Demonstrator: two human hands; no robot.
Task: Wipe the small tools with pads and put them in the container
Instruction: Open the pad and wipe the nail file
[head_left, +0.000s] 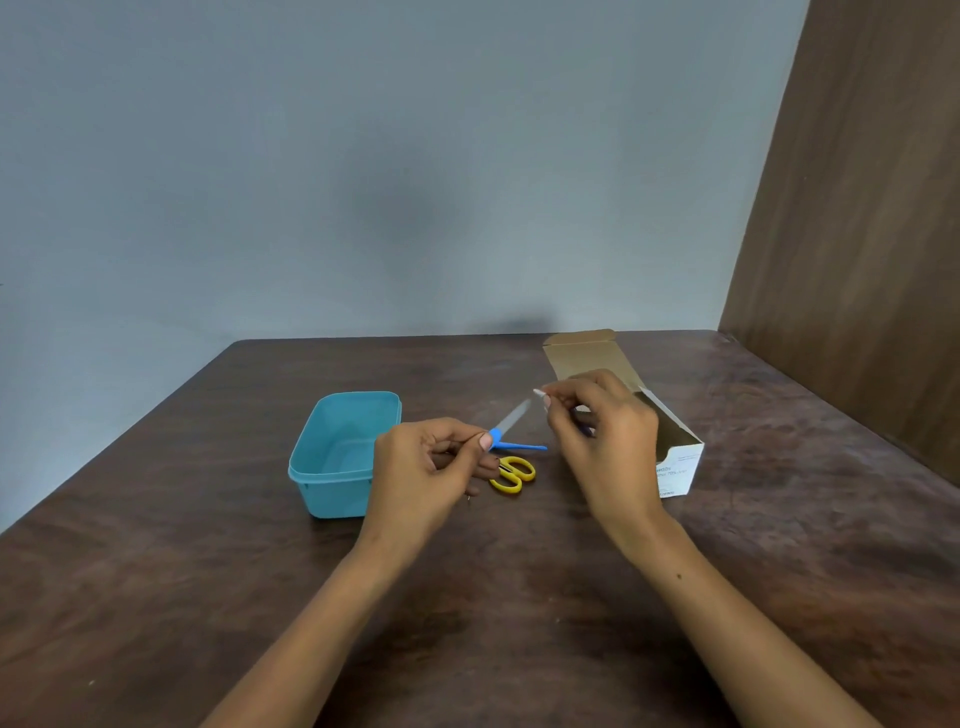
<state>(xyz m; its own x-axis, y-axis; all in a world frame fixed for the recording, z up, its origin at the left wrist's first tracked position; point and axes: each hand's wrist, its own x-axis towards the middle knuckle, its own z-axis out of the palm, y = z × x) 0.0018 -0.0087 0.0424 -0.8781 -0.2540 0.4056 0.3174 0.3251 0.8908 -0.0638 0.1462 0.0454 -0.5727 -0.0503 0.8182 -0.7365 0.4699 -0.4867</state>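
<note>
My left hand (434, 467) pinches the blue handle of a small tool with a pale blade (511, 420), held above the table and pointing up to the right. My right hand (602, 431) pinches a small white pad (540, 394) at the tip of that blade. A thin blue tool (524, 446) lies on the table under the blade. Yellow-handled scissors (514, 474) lie just below it, partly hidden by my left fingers. The empty teal container (343, 452) stands to the left of my left hand.
An open cardboard box of swabs (670, 447) lies behind my right hand, its flap up. The dark wooden table (519, 597) meets a grey wall at the back. A brown panel (857, 208) rises on the right.
</note>
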